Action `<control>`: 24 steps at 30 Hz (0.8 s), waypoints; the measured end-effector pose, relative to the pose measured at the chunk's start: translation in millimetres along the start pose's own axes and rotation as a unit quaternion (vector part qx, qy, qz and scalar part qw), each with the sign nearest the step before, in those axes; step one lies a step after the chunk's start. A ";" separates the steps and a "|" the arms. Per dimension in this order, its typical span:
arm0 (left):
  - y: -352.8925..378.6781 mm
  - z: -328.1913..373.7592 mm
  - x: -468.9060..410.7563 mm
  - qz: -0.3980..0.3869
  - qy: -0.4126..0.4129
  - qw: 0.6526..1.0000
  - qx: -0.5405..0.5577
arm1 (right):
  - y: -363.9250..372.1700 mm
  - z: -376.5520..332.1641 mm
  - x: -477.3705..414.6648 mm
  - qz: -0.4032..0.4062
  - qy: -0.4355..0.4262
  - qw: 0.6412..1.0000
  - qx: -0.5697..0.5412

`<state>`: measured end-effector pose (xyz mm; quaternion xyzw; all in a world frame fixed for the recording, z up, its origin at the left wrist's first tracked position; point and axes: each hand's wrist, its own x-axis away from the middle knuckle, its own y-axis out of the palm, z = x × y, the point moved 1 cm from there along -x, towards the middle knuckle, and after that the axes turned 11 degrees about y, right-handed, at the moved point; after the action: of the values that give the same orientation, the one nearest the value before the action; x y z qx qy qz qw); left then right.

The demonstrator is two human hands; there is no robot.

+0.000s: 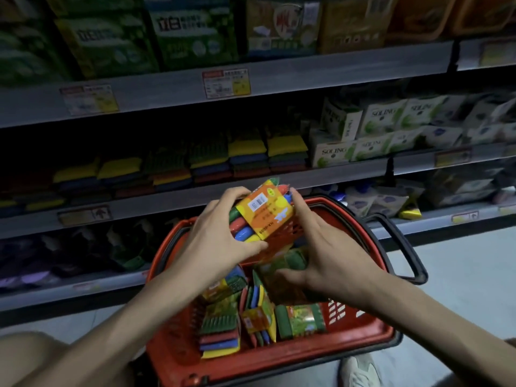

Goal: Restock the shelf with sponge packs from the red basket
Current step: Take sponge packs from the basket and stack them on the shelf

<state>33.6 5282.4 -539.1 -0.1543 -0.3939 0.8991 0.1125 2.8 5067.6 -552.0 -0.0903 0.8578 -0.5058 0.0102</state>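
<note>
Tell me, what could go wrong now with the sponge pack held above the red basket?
The left hand grips the sponge pack at one end while the right hand only touches its other side, so it may slip back into the red basket. The sponge stacks on the shelf look uneven; pushing a pack in could topple them.
</note>
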 end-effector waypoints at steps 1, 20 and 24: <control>-1.9 0.7 -1.7 0.006 -0.006 1.000 0.019 | -0.4 -1.4 -0.3 0.004 0.000 0.999 -0.035; -32.5 -14.3 -19.4 0.004 -0.196 0.909 0.367 | 1.6 -4.9 -5.8 -0.026 -0.006 0.975 -0.220; -37.7 -17.6 -17.5 -0.057 -0.196 0.920 0.334 | 0.9 -4.6 -4.4 -0.026 -0.005 0.970 -0.240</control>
<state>59.3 5313.7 -519.1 0.0941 -0.0931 0.9827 0.1294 6.6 5072.7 -550.9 -0.1148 0.9515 -0.2846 -0.0207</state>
